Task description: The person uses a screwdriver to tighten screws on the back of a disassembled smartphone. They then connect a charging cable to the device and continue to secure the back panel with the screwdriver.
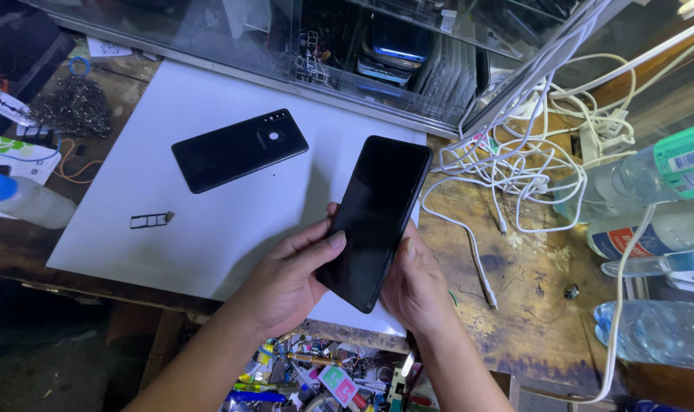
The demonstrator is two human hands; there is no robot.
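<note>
Both forearms enter from the bottom edge, meeting over the near edge of a white board point(210, 137). Held between them is a black phone point(374, 221), screen up and dark, tilted so its top end points away and to the right. Left hand point(286, 278) is cupped under the phone's left edge, thumb laid across the lower glass, fingers curled beneath. Right hand point(417, 286) is wrapped round the right edge from below, fingers mostly hidden behind the body, thumb pressed against the side. Phone is lifted clear of the board, above its near right corner.

On the board, further off and left, a black back cover point(240, 149) is laid flat, camera holes toward the upper right. Nearer and left of it, a small tray point(150, 220) for cards is seen, well apart from the cover.

Right of the board, a tangle of white cables point(515, 152) is spread over a worn wooden bench point(530, 305). Clear plastic bottles point(652, 328) are lined along the right edge. A glass case point(362, 53) with stacked phones is set behind the board. A white bottle point(27, 200) is lying at far left. Below the bench edge, a drawer of mixed tools point(316, 378) is visible.
</note>
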